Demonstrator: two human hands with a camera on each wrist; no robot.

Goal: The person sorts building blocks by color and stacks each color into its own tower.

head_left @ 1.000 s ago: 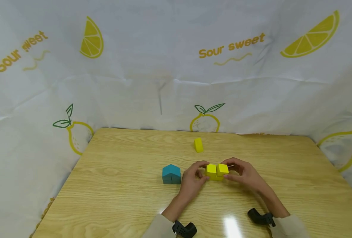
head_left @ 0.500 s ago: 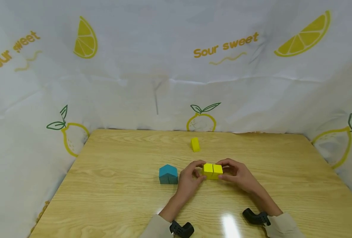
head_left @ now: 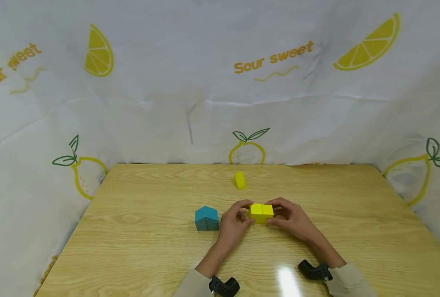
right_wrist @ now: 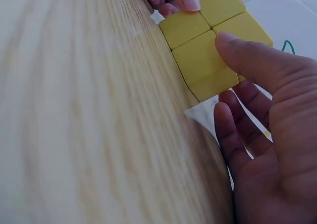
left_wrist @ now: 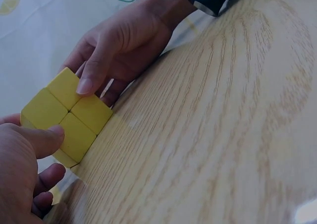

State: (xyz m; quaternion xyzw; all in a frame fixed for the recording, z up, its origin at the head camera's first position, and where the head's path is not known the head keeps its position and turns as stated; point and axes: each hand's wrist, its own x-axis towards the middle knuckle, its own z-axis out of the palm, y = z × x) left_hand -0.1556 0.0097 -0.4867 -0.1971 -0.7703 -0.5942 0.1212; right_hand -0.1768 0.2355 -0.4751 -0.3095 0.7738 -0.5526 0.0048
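Observation:
Several yellow blocks (head_left: 261, 213) stand together on the table, two side by side on top of a lower row. My left hand (head_left: 232, 225) pinches their left side, thumb at the near face. From the right, my right hand (head_left: 295, 220) grips the other side. The left wrist view shows the near faces of the yellow blocks (left_wrist: 81, 127) meeting in a square with thin seams. In the right wrist view my right thumb (right_wrist: 247, 55) presses on the upper right block. The fingers behind the blocks are partly hidden.
A blue block stack (head_left: 206, 219) with a peaked top stands just left of my left hand. Farther back lies a single yellow block (head_left: 240, 180). The wooden table (head_left: 149, 247) ends at a white curtain (head_left: 160, 136) with lemon prints.
The top right yellow block, raised and tilted with a gap before, now sits level against its neighbour. Both hands stay at the blocks. The head view has shifted slightly.

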